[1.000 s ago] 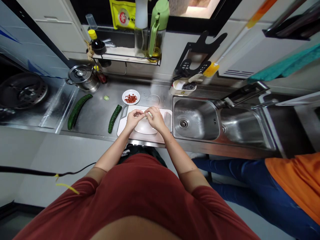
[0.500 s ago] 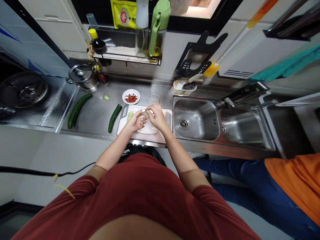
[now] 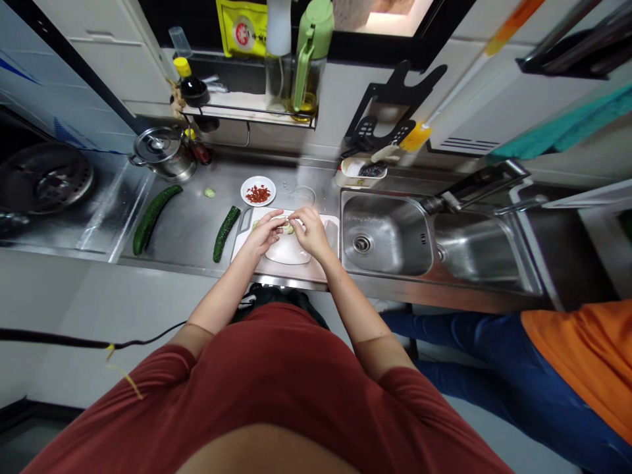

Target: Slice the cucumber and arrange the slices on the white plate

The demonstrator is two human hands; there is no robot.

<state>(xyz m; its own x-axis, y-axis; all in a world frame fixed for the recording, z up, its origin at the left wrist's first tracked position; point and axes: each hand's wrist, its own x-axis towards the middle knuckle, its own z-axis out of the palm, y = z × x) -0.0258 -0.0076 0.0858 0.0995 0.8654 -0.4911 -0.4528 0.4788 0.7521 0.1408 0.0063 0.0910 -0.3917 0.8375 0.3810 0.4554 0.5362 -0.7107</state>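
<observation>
Over the white cutting board (image 3: 323,263), my two hands meet at the fingertips. My left hand (image 3: 266,232) has its fingers bent inward, and my right hand (image 3: 307,232) pinches with thumb and forefinger. A thin cucumber slice seems to be between them, mostly hidden by the fingers. Pale green cucumber slices (image 3: 288,228) show just under the fingertips. A broad pale blade-like shape (image 3: 288,253) lies on the board below my hands. A cut dark green cucumber (image 3: 226,234) lies left of the board. Behind the board stands a white plate (image 3: 271,187) with chopped red pieces.
A whole cucumber (image 3: 154,217) and a cucumber end piece (image 3: 210,193) lie on the steel counter. A lidded pot (image 3: 165,155) stands at the back left. To the right is a double sink (image 3: 390,258). A person in an orange top (image 3: 587,355) stands at the right.
My left hand has turned, its palm now facing less upward, and its fingers reach closer to the right hand. The slice held between the fingertips shows less; slices below are visible.
</observation>
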